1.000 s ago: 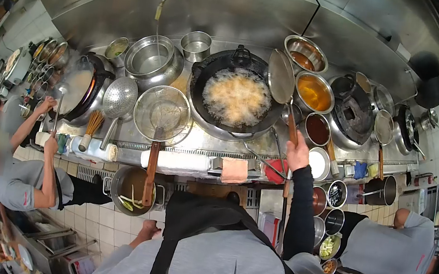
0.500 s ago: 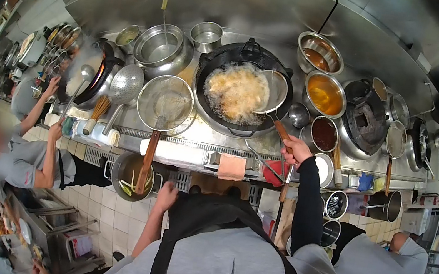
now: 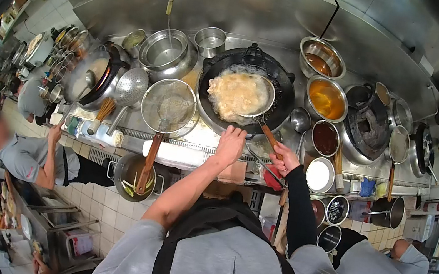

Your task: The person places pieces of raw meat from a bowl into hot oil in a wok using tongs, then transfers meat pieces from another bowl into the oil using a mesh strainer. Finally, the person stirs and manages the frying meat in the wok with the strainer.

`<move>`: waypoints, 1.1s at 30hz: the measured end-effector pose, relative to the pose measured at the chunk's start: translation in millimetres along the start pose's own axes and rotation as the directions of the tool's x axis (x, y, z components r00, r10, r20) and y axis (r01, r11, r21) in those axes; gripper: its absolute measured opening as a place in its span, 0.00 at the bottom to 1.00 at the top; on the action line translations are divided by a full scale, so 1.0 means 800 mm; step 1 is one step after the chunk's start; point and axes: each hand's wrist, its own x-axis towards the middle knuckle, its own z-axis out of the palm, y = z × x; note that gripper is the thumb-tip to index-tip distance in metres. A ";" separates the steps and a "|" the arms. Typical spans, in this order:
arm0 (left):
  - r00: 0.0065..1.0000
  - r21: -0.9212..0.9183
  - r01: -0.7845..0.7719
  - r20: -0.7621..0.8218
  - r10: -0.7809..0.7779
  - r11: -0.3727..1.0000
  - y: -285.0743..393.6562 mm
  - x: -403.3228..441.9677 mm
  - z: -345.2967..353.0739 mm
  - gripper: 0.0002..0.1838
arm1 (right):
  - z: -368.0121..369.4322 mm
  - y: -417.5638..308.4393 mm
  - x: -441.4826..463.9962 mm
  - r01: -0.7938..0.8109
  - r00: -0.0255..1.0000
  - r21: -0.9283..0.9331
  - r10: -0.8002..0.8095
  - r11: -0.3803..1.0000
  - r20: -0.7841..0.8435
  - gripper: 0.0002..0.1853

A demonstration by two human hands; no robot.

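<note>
My right hand (image 3: 285, 158) is closed round the wooden handle of a wire strainer (image 3: 265, 100). The strainer's round mesh lies in the black wok (image 3: 286, 101), partly under pale golden pieces of food (image 3: 236, 95) in bubbling oil. My left hand (image 3: 232, 140) is at the wok's near rim, its fingers curled. Whether they grip the wok's near handle or a cloth cannot be made out. Left of the wok, a larger strainer (image 3: 169, 106) rests on the counter with its wooden handle over the edge.
Bowls of amber liquid (image 3: 327, 99) and dark red sauce (image 3: 325, 138) stand right of the wok, beside a ladle (image 3: 300, 120). A perforated scoop (image 3: 131, 86) lies left. One co-worker (image 3: 31, 158) stands left at another wok, another (image 3: 380, 272) bends at right.
My left hand has come up from beside my apron to the wok's near rim. The strainer has gone from above the wok's right side down into the oil, under the food.
</note>
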 end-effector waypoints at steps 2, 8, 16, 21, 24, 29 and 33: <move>0.998 0.061 0.022 0.064 -0.026 0.998 0.000 0.007 0.015 0.05 | 0.001 0.008 -0.016 0.049 0.998 -0.009 -0.049 0.999 -0.026 0.27; 0.991 0.068 0.003 0.132 -0.012 0.998 -0.026 0.006 0.007 0.05 | 0.015 0.009 -0.051 0.090 0.988 -0.040 -0.094 0.995 -0.119 0.31; 0.999 -0.073 0.038 0.020 -0.037 0.997 -0.014 -0.017 -0.024 0.09 | 0.052 0.001 -0.026 0.142 0.899 -0.365 -0.274 0.920 -0.341 0.33; 0.904 -0.445 0.403 0.331 -0.271 0.800 -0.045 -0.149 -0.053 0.15 | 0.026 0.022 0.062 0.216 0.678 -0.935 -0.733 0.280 -0.062 0.32; 0.740 -0.401 0.669 0.431 -0.516 0.626 -0.099 -0.256 -0.056 0.16 | 0.069 0.036 0.078 0.010 0.618 -0.997 -0.784 0.081 -0.057 0.30; 0.447 -0.276 0.879 0.197 -0.873 0.388 -0.211 -0.449 -0.005 0.12 | 0.138 0.066 0.084 -0.180 0.775 -0.983 -0.612 0.025 -0.158 0.42; 0.103 -0.392 0.919 0.318 -0.942 -0.032 -0.277 -0.585 0.052 0.07 | 0.153 0.099 0.079 -0.222 0.777 -0.970 -0.618 -0.094 -0.117 0.48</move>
